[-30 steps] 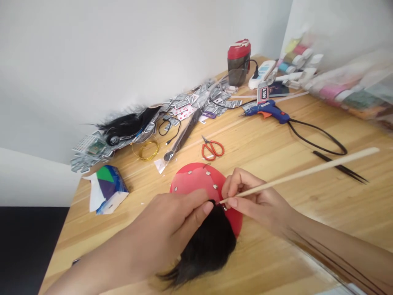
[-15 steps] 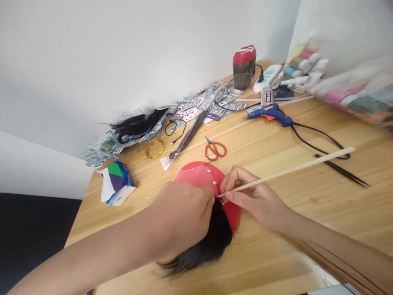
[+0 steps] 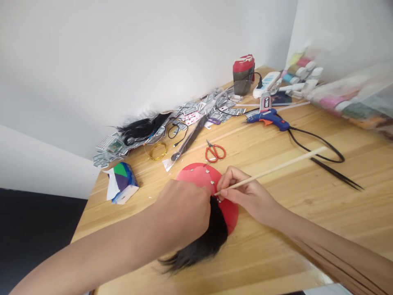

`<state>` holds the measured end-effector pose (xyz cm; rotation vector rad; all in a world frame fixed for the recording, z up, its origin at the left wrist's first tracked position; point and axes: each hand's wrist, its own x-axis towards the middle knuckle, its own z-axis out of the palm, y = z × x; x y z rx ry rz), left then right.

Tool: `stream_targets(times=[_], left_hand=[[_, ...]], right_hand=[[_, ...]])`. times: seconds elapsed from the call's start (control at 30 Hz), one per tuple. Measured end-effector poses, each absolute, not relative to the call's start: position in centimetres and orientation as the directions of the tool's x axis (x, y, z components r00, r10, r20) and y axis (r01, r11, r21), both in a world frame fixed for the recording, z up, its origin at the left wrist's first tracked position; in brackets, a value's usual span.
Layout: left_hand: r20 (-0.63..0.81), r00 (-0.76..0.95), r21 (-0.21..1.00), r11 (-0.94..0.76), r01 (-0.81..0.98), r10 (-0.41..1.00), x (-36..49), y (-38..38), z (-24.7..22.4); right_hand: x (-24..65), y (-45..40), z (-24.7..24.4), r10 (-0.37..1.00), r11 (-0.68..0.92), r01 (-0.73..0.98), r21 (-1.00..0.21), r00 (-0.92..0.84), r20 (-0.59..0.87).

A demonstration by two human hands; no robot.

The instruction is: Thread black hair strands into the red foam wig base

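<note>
Head view: right hand (image 3: 248,194) pinching stick at hair root, left hand on top

Right hand: thumb and fingers closed on a thin wooden stick (image 3: 276,167). Tip points to 9 o'clock at the top end of a black hair tuft (image 3: 205,241); free end runs out to 2 o'clock. Tip sits just beside the left hand (image 3: 181,211); contact unclear.

Left hand lies over the tuft's top end. Its back hides the fingertips, so pinch or plain press: cannot tell.

Tuft lies on a red disc (image 3: 196,174), long axis from root at 12 o'clock to loose ends at 7 o'clock, ends running past the disc edge onto the pine table (image 3: 307,233). Left hand is on the root; right hand is just beside it, on the 3 o'clock side.

Small silver tabs (image 3: 211,180) sit on the disc at about 12 o'clock from the root.

Further out: red-handled scissors (image 3: 215,152) at 12, blue glue gun (image 3: 267,116) at 1, black tweezers (image 3: 336,174) at 3, gold wire coil (image 3: 158,151) and a loose black hair bundle (image 3: 143,128) at 10.
</note>
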<state>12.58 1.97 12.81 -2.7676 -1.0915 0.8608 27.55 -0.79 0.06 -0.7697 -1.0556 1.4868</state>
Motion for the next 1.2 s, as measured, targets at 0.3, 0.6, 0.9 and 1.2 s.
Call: stream_targets(times=[0.3, 0.6, 0.9, 1.2], left_hand=[[-0.421, 0.614, -0.256, -0.737, 0.626, 0.668, 10.4, 0.8, 11.8], [0.165, 0.912, 0.165, -0.922, 0.35, 0.376, 6.3, 2.4, 8.5], [0.301, 0.877, 0.643, -0.759, 0.104, 0.375, 6.3, 3.9, 6.5], [0.284, 0.856, 0.689, -0.713, 0.131, 0.432, 6.0, 4.2, 6.0]], right_hand=[[27.6, -0.6, 0.3, 0.982, -0.015, -0.387, -0.922, -0.18, 0.059], [27.8, -0.6, 0.6, 0.987, -0.022, -0.337, -0.941, -0.157, 0.034], [28.3, -0.4, -0.2, 0.977, -0.002, -0.351, -0.936, -0.201, 0.073], [28.7, -0.8, 0.2, 0.954, 0.097, -0.3, -0.949, -0.245, 0.174]])
